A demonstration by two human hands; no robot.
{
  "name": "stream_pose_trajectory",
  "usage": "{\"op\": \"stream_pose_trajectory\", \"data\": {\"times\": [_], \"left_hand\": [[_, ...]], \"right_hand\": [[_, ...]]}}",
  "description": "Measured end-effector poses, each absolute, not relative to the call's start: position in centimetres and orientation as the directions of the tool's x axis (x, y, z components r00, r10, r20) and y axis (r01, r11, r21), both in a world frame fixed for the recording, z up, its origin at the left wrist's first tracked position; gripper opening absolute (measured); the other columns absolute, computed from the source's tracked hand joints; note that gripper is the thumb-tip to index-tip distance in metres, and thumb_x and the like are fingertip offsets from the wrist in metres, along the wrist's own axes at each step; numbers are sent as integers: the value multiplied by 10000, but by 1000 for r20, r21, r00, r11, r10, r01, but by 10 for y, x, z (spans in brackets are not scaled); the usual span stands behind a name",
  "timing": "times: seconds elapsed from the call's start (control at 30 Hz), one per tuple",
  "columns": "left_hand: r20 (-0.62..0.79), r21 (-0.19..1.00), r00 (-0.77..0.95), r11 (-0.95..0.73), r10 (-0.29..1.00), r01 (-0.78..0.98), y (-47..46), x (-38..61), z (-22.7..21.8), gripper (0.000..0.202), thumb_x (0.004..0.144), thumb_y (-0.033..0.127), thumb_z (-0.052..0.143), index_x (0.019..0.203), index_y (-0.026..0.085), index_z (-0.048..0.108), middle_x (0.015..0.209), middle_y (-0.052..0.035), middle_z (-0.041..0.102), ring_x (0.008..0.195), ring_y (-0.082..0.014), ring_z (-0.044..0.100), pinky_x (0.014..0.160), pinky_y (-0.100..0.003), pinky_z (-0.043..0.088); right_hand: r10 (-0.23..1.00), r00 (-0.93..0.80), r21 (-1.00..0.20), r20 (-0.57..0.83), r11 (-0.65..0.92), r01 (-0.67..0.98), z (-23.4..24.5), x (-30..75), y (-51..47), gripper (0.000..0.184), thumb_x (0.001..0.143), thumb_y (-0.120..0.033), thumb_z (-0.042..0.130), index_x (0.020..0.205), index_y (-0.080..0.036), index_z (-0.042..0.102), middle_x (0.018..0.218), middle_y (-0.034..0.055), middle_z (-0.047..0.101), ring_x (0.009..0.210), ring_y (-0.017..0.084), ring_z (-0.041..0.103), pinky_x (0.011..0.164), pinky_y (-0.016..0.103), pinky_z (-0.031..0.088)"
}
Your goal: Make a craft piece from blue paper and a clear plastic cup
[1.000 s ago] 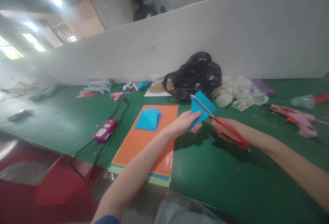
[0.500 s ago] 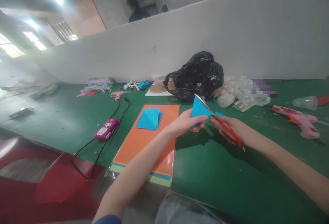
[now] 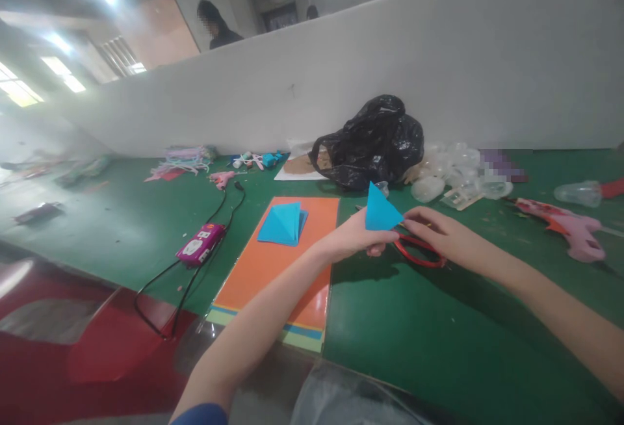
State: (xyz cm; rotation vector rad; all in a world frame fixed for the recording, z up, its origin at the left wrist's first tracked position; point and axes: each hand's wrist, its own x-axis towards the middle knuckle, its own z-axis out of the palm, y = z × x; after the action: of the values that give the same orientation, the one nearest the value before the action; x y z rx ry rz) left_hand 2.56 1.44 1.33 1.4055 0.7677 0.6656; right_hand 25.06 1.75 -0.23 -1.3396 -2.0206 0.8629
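Note:
My left hand [image 3: 358,238] pinches a small blue paper triangle [image 3: 379,210] and holds it upright over the green table [image 3: 439,327]. My right hand [image 3: 441,235] is curled round the red-handled scissors [image 3: 418,253], which lie low by the table just right of the triangle; their blades are hidden behind the paper and fingers. A folded blue paper piece [image 3: 283,223] rests on a stack of coloured sheets with orange on top [image 3: 273,269], left of my left hand.
A black plastic bag [image 3: 370,142] sits by the white partition [image 3: 439,67]. Clear plastic pieces [image 3: 453,175] and a pink glue gun [image 3: 565,223] lie right. A pink power strip [image 3: 199,245] with black cable lies left. Craft clutter [image 3: 185,162] is far left. A person stands beyond the partition.
The scissors have closed through the blue paper and dropped toward the table. The piece in my left hand is now a smaller triangle. The person behind the partition moved left.

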Motion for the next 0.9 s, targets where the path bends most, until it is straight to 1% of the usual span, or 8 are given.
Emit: {"op": "stream_pose_trajectory", "data": {"times": [0.07,0.13,0.27,0.4,0.5,0.57,0.77,0.9], "left_hand": [[-97,995,609,68,787,71,13,27,13,332,822,360,783,945,195,523,595,93,545,498,-65,492,536,-234,406],[-122,991,615,57,779,124,13,27,12,320,831,350,768,961,194,521,588,88,556,495,-74,513,525,-229,410],[-151,974,604,13,783,227,15,28,10,270,884,306,699,1042,195,509,581,85,565,494,-94,535,520,-229,418],[-110,957,521,-52,846,286,12,29,5,474,879,382,748,1209,187,469,770,30,622,637,-126,600,608,-269,482],[39,934,446,-191,894,303,7,30,2,689,856,391,788,1403,192,421,1105,-79,652,835,-163,637,720,-310,519],[85,919,430,-238,899,315,5,32,1,784,877,410,770,1516,207,366,1245,-116,623,864,-170,628,741,-320,521],[77,915,406,-226,911,335,9,33,-1,604,1007,434,585,1542,202,428,1257,-108,634,835,-153,606,740,-309,507],[72,926,450,-227,890,301,10,31,0,717,917,427,732,1543,235,438,1316,-116,639,893,-177,625,741,-308,516]], "right_hand": [[911,-412,-851,27,237,469,5,245,14,516,875,-776,567,966,-283,685,988,56,771,936,293,704,857,406,562],[904,-427,-875,24,225,428,8,242,11,522,837,-793,614,890,-278,681,947,41,771,940,284,699,867,388,553],[922,-388,-877,-3,184,443,6,242,12,598,796,-858,609,775,-262,648,698,3,666,672,210,617,626,326,502],[946,-324,-881,15,166,443,4,244,15,707,702,-962,600,701,-255,574,563,-38,536,530,150,473,500,281,384],[957,-287,-886,39,165,433,4,243,15,718,676,-973,609,674,-258,542,547,-46,507,526,145,457,495,277,374],[955,-294,-890,32,161,427,3,242,15,685,700,-939,626,675,-261,529,560,-46,513,521,142,457,487,276,376],[945,-328,-906,-12,129,404,-4,243,15,630,752,-875,636,705,-260,508,603,-51,516,486,120,428,430,253,333],[938,-347,-909,14,157,387,-5,243,17,695,719,-938,609,663,-255,499,599,-42,506,508,123,421,449,255,338]]}}
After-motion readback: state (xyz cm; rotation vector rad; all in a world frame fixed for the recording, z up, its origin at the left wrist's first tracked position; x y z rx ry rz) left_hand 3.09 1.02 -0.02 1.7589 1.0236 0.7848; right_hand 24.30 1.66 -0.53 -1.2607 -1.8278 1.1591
